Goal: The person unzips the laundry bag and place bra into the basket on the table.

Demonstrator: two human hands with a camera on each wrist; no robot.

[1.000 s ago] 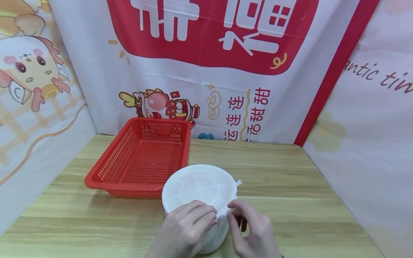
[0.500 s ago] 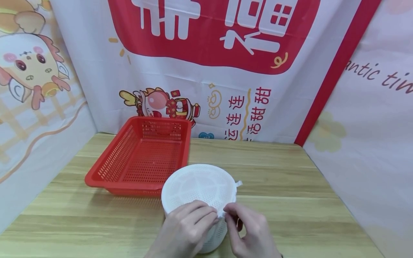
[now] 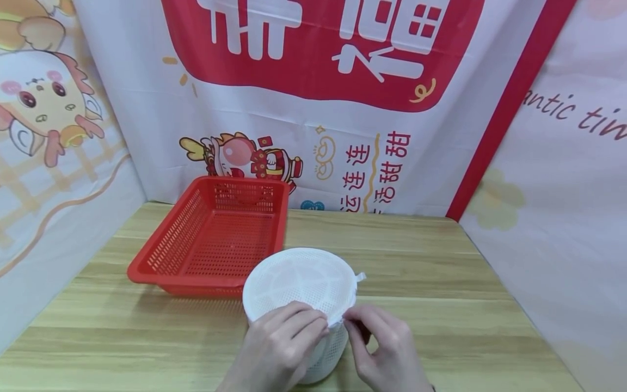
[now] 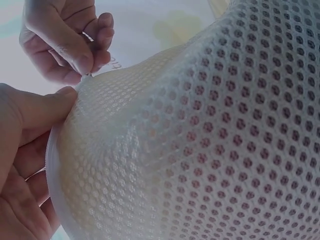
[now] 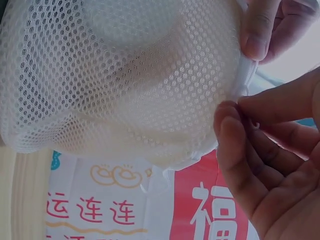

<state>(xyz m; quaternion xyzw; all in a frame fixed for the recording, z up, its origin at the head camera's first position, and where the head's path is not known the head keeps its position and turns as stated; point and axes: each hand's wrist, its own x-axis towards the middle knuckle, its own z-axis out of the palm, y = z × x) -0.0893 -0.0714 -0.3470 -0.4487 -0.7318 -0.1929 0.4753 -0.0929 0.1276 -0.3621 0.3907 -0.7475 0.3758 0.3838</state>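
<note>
A white cylindrical mesh laundry bag (image 3: 301, 280) stands upright on the table, its round top facing up. My left hand (image 3: 281, 343) grips the near rim, thumb and fingers on either side of the edge in the left wrist view. Just right of it, my right hand (image 3: 384, 348) pinches a small bit at the seam between thumb and index finger. The right wrist view shows a tiny pale loop (image 5: 255, 124) beside those fingertips; whether it is a zipper pull I cannot tell. A short white tab (image 3: 361, 277) sticks out from the bag's right side.
A red perforated plastic basket (image 3: 230, 245) sits behind and left of the bag, close to it. The wooden table (image 3: 416, 261) ends at a printed cloth backdrop (image 3: 313, 120), with further cloth panels on both sides.
My right hand has shifted slightly left and down along the rim, closer to my left hand. The left hand keeps its grip, and the bag stays nearly in place.
</note>
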